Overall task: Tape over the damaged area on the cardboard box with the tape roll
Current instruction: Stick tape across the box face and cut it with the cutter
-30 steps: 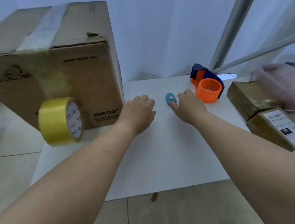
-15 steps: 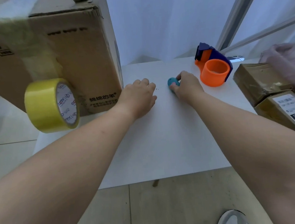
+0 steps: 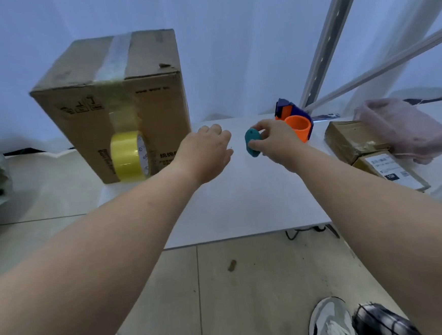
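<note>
Right hand (image 3: 276, 142) has its grip closed on a small teal cutter (image 3: 253, 142), pinched between thumb and fingertips and lifted just clear of the table (image 3: 244, 207), probably to slice the tape. Left hand (image 3: 205, 152) hovers beside it with fingers loosely spread, holding nothing, likely ready to steady things. One cardboard box (image 3: 119, 104) stands at the table's left end, a strip of tape running over its top seam and down the front face. One yellow tape roll (image 3: 130, 156) hangs against that front face from the strip, so the tape seems laid but not yet cut. A small torn nick shows near the box's top right edge; whether that is the damage meant, I cannot tell. One orange and blue tape dispenser (image 3: 297, 124) sits just behind the right hand. Two small brown parcels (image 3: 355, 138) lie to the right, touching each other, with one pink bundle (image 3: 407, 129) beyond them.
</note>
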`<state>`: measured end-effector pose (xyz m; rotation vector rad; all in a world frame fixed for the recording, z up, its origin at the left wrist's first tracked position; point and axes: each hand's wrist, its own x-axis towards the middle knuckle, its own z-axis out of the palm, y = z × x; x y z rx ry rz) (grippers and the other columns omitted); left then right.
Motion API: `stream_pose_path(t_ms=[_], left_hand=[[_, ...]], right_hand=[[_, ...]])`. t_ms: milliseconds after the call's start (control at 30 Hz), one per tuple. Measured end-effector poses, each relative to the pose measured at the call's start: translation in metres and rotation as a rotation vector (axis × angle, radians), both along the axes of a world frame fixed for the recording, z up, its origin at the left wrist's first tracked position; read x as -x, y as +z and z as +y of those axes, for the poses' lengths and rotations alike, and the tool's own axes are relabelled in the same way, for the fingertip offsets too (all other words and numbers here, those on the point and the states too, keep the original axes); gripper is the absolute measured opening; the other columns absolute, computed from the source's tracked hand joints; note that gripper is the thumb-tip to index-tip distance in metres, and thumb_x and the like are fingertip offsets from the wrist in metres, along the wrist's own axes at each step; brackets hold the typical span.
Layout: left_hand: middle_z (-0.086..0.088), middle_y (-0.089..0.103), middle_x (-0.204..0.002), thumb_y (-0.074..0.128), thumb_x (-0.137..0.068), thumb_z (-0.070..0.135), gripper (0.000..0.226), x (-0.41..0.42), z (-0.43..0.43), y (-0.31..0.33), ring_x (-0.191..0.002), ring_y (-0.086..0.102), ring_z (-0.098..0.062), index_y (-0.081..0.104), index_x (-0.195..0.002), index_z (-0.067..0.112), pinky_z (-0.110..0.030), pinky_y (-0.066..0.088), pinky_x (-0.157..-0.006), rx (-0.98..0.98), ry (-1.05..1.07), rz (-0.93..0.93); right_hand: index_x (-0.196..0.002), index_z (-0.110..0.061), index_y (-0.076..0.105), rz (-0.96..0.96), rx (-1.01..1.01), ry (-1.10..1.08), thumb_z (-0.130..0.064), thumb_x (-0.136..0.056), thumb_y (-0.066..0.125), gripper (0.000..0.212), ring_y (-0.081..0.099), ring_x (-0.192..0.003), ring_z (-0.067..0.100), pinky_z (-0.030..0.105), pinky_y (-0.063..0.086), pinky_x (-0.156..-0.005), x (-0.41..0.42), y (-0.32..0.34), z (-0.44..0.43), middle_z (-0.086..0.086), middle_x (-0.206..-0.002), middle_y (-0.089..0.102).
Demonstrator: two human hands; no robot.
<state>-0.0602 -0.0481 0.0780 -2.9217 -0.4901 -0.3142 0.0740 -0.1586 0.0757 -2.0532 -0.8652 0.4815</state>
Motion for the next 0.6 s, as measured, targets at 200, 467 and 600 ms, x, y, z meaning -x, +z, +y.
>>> stream_pose_path(t_ms=[200, 467, 600], left_hand=[[-0.009, 0.054, -0.121, 0.039, -0.097, 0.037, 0.038, 0.052, -0.012, 0.042, -0.104, 0.054, -0.027, 0.050, -0.123, 0.011, -0.038, 0.048, -0.078, -0.052, 0.023, -0.053], [-0.007, 0.054, -0.122, 0.039, -0.097, 0.038, 0.038, 0.125, 0.021, 0.059, -0.104, 0.054, -0.025, 0.051, -0.122, 0.013, -0.038, 0.052, -0.078, -0.034, 0.171, -0.138], [-0.009, 0.053, -0.124, 0.040, -0.096, 0.036, 0.039, 0.148, 0.043, 0.043, -0.103, 0.054, -0.026, 0.050, -0.125, 0.011, -0.041, 0.052, -0.082, 0.058, 0.237, -0.180]], right_hand=[[-0.093, -0.014, 0.051, 0.034, -0.102, 0.037, -0.009, -0.074, 0.063, 0.024, 0.059, -0.081, 0.027, 0.030, 0.045, -0.059, 0.052, 0.042, -0.006, 0.016, -0.096, 0.062], [-0.099, -0.012, 0.060, 0.000, -0.202, 0.128, -0.016, -0.083, 0.065, 0.017, 0.059, -0.081, 0.020, 0.027, 0.052, -0.073, 0.105, 0.058, 0.027, 0.005, -0.092, 0.062], [-0.100, -0.013, 0.055, 0.007, -0.222, 0.086, -0.021, -0.086, 0.062, 0.017, 0.057, -0.081, 0.019, 0.022, 0.045, -0.066, 0.120, 0.043, 0.052, 0.008, -0.096, 0.060]])
